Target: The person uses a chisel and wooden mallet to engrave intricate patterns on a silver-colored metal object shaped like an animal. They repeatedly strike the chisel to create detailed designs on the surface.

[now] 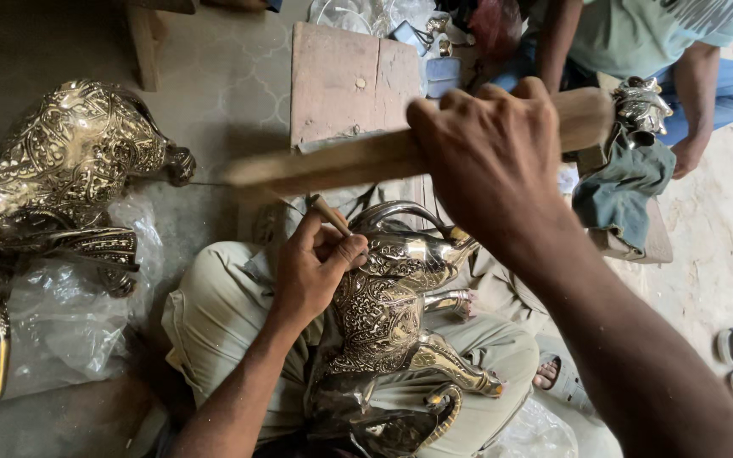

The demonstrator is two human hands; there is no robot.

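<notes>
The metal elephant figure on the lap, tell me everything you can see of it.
The metal elephant figure looks like polished brass, covered in engraved floral patterns, with a smooth curved trunk and raised legs. It lies tilted across the person's lap on grey-green trousers. The left hand rests on it, pressing a thin chisel to its surface; the right hand holds a wooden mallet above.

Left side: a large brass figure [61,161] on clear plastic wrap [69,314] fills the floor.
Centre: a wooden board [349,85] lies ahead; bare floor between it and the large figure.
Lap: an engraved brass elephant [392,314] fills it.
Right: a co-worker's arm [693,102] and a cloth-draped block [625,191] stand close.
</notes>
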